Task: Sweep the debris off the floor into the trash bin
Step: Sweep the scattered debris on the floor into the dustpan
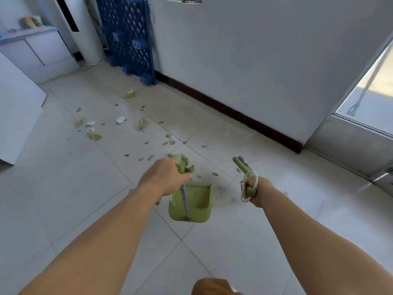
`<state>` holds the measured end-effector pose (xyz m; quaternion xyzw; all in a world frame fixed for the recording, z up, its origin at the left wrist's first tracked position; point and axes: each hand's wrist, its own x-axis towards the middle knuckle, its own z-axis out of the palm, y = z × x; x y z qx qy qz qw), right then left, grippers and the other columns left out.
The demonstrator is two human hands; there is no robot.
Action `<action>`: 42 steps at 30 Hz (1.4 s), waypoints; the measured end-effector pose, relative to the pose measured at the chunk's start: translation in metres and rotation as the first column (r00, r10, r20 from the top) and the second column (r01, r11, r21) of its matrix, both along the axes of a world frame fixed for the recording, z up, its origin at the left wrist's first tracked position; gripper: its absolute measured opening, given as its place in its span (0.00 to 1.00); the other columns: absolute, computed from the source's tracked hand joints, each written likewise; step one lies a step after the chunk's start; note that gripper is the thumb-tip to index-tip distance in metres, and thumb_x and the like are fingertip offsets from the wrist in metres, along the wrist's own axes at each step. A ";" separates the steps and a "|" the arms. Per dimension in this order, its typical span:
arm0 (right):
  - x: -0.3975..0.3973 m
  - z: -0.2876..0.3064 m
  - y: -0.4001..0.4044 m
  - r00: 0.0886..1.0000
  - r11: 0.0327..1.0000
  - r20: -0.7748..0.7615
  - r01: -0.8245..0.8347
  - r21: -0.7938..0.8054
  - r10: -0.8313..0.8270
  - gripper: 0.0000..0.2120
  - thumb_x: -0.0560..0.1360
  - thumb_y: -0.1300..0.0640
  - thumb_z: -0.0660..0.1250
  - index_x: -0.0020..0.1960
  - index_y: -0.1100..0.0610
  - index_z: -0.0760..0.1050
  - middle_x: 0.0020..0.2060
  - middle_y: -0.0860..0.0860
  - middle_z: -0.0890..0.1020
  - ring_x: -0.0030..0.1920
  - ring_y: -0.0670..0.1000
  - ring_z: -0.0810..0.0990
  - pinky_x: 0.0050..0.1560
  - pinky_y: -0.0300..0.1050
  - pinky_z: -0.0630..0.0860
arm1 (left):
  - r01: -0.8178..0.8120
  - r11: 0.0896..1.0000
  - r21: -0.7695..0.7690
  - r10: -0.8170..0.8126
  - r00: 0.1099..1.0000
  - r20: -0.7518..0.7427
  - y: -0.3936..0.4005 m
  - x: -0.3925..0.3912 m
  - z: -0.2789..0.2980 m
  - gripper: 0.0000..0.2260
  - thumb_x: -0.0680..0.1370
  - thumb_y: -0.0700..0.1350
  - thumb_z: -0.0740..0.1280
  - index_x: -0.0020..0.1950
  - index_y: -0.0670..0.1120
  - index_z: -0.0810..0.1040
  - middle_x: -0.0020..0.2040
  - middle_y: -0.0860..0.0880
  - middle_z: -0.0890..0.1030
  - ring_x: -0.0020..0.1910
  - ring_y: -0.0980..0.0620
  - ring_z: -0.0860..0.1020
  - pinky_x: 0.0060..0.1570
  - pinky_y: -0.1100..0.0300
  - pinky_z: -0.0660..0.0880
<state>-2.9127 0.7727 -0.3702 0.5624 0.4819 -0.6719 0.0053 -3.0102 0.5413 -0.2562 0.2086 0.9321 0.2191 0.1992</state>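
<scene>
We see a pale tiled floor (234, 241) running up to a white wall (255, 60) with a dark baseboard (234, 116), and a blue lattice pallet (127, 37) leaning upright in the far corner. Scattered debris (140, 124), shells, scraps and bits of white paper, lies across the tiles ahead of us, well beyond both hands, with a few pieces just past the dustpan's open edge. The green dustpan (197, 209) sits low between our forearms, its tray looking bare inside as far as we can tell. Our left hand (165, 177) is clenched round the top of the dustpan's handle (184, 201), arm stretched forward, knuckles up. Our right hand (258, 190) is clenched round the green broom handle (241, 166), a white cord loop (246, 188) hanging at the fist; the broom head is mostly hidden.
</scene>
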 end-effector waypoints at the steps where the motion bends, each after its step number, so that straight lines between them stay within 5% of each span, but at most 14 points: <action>1: -0.010 -0.003 0.002 1.000 1.000 0.025 0.011 0.004 -0.011 0.08 0.73 0.70 0.55 0.49 0.62 0.69 0.34 0.58 0.70 0.30 0.53 0.69 0.28 0.42 0.68 | 0.027 1.000 -0.005 -0.027 1.000 -0.006 0.000 -0.013 -0.001 0.14 0.75 0.54 0.70 0.36 0.49 0.72 0.37 0.50 0.78 0.39 0.49 0.78 0.40 0.55 0.75; 8: -0.085 -0.037 0.025 0.973 0.969 0.004 0.231 -0.090 -0.232 0.09 0.79 0.65 0.55 0.41 0.60 0.69 0.35 0.53 0.72 0.25 0.51 0.74 0.17 0.31 0.70 | 0.166 0.986 -0.023 -0.167 0.985 -0.031 0.008 -0.121 -0.016 0.14 0.75 0.55 0.69 0.33 0.49 0.75 0.34 0.50 0.78 0.35 0.51 0.77 0.34 0.59 0.71; 11: -0.124 -0.047 0.036 0.976 0.976 0.001 0.219 0.009 -0.219 0.06 0.76 0.67 0.58 0.50 0.60 0.71 0.34 0.54 0.73 0.25 0.49 0.72 0.18 0.33 0.71 | 0.198 0.980 -0.028 -0.199 0.979 -0.033 0.013 -0.174 -0.025 0.15 0.75 0.55 0.69 0.32 0.49 0.74 0.32 0.51 0.78 0.34 0.51 0.76 0.34 0.59 0.70; 14: -0.168 -0.062 0.046 0.956 0.957 0.103 0.283 -0.060 -0.276 0.09 0.79 0.61 0.57 0.56 0.55 0.73 0.39 0.56 0.76 0.31 0.51 0.73 0.22 0.36 0.72 | 0.234 0.972 -0.030 -0.235 0.972 -0.020 0.020 -0.235 -0.031 0.15 0.75 0.55 0.69 0.33 0.50 0.74 0.34 0.51 0.78 0.35 0.51 0.76 0.35 0.58 0.72; 19: -0.248 -0.068 0.023 0.941 0.984 0.322 0.145 -0.102 -0.106 0.07 0.77 0.63 0.62 0.42 0.65 0.71 0.32 0.58 0.73 0.23 0.52 0.72 0.19 0.36 0.71 | 0.293 0.955 -0.054 -0.293 0.956 0.000 0.030 -0.332 -0.030 0.14 0.75 0.55 0.70 0.34 0.50 0.73 0.34 0.51 0.77 0.34 0.52 0.75 0.34 0.59 0.69; 23: -0.317 -0.079 -0.017 0.932 0.964 0.352 0.172 -0.203 -0.092 0.13 0.79 0.60 0.58 0.40 0.66 0.70 0.30 0.57 0.72 0.15 0.49 0.69 0.14 0.31 0.66 | 0.315 0.948 -0.047 -0.314 0.949 0.022 0.025 -0.392 -0.027 0.13 0.75 0.54 0.70 0.34 0.50 0.75 0.33 0.51 0.78 0.33 0.51 0.77 0.35 0.58 0.73; 35: -0.522 -0.062 -0.168 0.956 0.874 0.191 0.284 -0.395 -0.224 0.13 0.79 0.59 0.58 0.37 0.63 0.71 0.30 0.55 0.71 0.09 0.47 0.64 0.16 0.31 0.68 | 0.284 0.955 -0.085 -0.286 0.958 -0.016 -0.070 -0.566 -0.023 0.14 0.76 0.54 0.70 0.37 0.46 0.78 0.34 0.46 0.78 0.36 0.46 0.77 0.37 0.53 0.76; 42: -0.557 -0.027 -0.224 0.922 0.868 0.046 0.377 -0.323 -0.383 0.13 0.76 0.64 0.59 0.33 0.60 0.70 0.25 0.52 0.68 0.13 0.44 0.63 0.17 0.30 0.66 | 0.386 0.918 -0.096 -0.388 0.922 -0.010 -0.140 -0.635 -0.014 0.15 0.76 0.55 0.69 0.40 0.44 0.79 0.36 0.46 0.80 0.31 0.49 0.74 0.32 0.58 0.70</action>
